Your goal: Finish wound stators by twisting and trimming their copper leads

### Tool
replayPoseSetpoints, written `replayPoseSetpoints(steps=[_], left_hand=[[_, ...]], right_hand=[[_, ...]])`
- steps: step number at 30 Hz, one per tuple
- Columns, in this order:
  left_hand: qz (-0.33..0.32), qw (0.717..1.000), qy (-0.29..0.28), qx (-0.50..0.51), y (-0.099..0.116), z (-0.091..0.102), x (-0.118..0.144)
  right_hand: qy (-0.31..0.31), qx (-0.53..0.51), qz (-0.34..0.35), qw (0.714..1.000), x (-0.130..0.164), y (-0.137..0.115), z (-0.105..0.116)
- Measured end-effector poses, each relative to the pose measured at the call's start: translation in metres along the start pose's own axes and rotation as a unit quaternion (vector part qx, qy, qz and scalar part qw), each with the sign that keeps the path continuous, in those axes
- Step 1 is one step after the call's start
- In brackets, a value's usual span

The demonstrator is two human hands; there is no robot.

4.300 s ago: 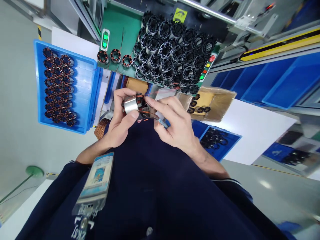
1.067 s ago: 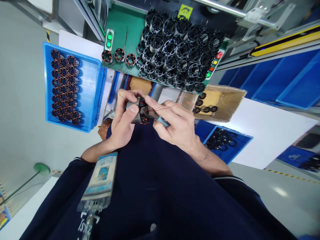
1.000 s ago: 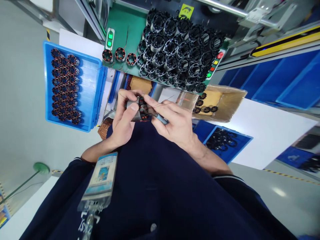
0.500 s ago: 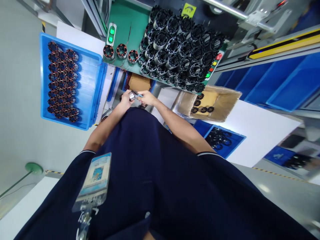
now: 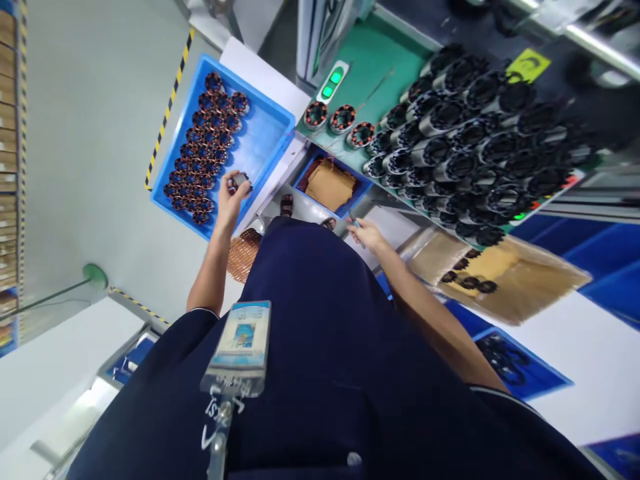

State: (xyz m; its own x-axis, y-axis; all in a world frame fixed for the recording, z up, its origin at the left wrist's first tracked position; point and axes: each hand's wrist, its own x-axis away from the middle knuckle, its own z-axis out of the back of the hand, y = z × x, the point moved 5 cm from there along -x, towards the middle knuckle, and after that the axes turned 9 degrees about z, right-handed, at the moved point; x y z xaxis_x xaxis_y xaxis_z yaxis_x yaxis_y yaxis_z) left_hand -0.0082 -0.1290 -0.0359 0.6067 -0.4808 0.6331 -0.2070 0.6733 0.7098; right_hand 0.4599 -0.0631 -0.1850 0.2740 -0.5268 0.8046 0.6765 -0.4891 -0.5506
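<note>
My left hand [image 5: 230, 200] is stretched out to the left and grips a small metal motor stator [image 5: 240, 181] with copper windings. It hovers over the near right part of a blue tray [image 5: 265, 133] that holds several rows of wound stators [image 5: 203, 157]. My right hand [image 5: 367, 233] hangs near my body below the green bench and pinches a thin tool [image 5: 354, 222] with a bluish handle.
A green bench [image 5: 370, 63] carries three wound stators [image 5: 340, 120] and a big pile of black stator cores [image 5: 475, 127]. Below it sit a blue bin with brown paper [image 5: 330, 185], an open cardboard box [image 5: 500, 273] and another blue tray [image 5: 515, 363]. A badge [image 5: 240, 343] hangs on my chest.
My hands have parted. The left hand carried the stator out to the left over the blue tray, while the right hand stayed near my body with the tool. The view swung left.
</note>
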Motion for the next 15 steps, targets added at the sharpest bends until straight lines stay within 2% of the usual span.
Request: replayPoseSetpoints(steps=[2,5,8,11,15], left_hand=[[-0.043,0.994,0.028,-0.093,0.006,0.042,-0.015],[-0.058,0.97,0.02,-0.236,0.001,0.077,-0.039],[-0.036,0.934,-0.004,-0.354,-0.016,0.089,-0.058],[-0.016,0.9,0.001,-0.437,-0.031,0.092,-0.071],[-0.017,0.871,0.039,-0.489,-0.038,0.098,-0.078]], right_hand=[[0.0,0.012,-0.037,0.999,0.006,0.013,-0.006],[-0.003,0.028,-0.06,0.998,0.009,0.023,-0.011],[0.002,0.042,-0.057,0.997,0.001,0.021,-0.011],[0.019,0.056,-0.029,0.998,-0.011,0.012,-0.007],[0.053,0.076,0.074,0.993,-0.023,-0.009,-0.002]])
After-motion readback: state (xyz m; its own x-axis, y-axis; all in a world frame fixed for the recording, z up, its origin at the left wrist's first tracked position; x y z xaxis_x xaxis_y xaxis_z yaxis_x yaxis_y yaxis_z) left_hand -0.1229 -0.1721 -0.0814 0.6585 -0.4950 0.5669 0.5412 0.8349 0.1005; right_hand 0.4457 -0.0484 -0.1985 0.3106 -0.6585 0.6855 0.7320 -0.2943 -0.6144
